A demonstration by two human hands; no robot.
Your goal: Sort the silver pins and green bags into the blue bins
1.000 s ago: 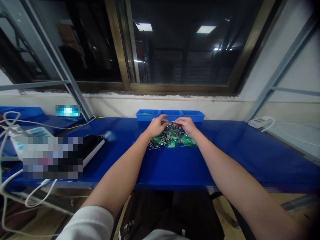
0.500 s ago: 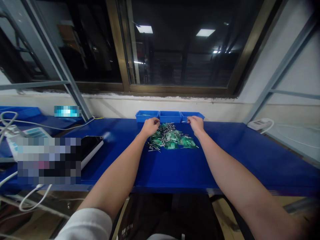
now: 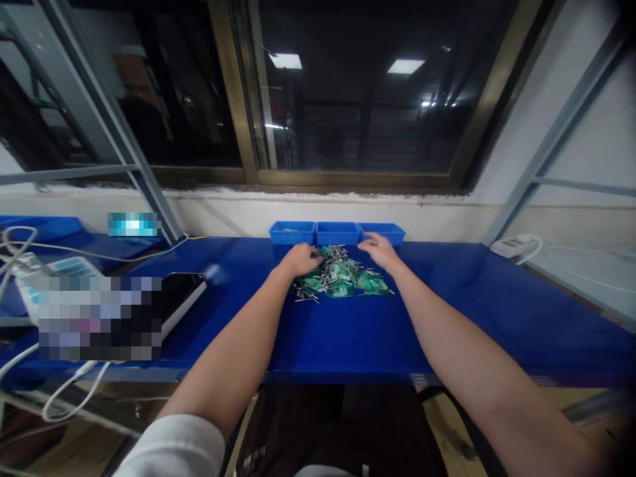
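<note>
A heap of thin metal pins (image 3: 334, 257) and small green plastic packets (image 3: 342, 285) lies mixed on the blue table (image 3: 338, 338). At the heap's upper left edge is my left hand (image 3: 302, 259), its fingers curled in and closed; anything between the fingertips is too small to make out. My right hand (image 3: 380, 250) hovers by the heap's upper right side, thumb and fingers apart, with nothing seen in it. Just behind it stands the right blue bin (image 3: 390, 233), partly covered by the hand. Beside that are the middle blue bin (image 3: 338, 232) and the left blue bin (image 3: 292, 232), which holds something green.
To the left lie a black-and-white device (image 3: 183, 291), partly blurred out, and a pale keypad-like device (image 3: 64, 278) with white cables. A white power strip (image 3: 515, 244) sits at the right. Grey metal posts (image 3: 152, 192) and a window (image 3: 358, 99) rise behind.
My right hand has moved left from the right bin toward the heap, and the pin it held is gone from its fingers. My left hand has shifted slightly down and right onto the heap.
</note>
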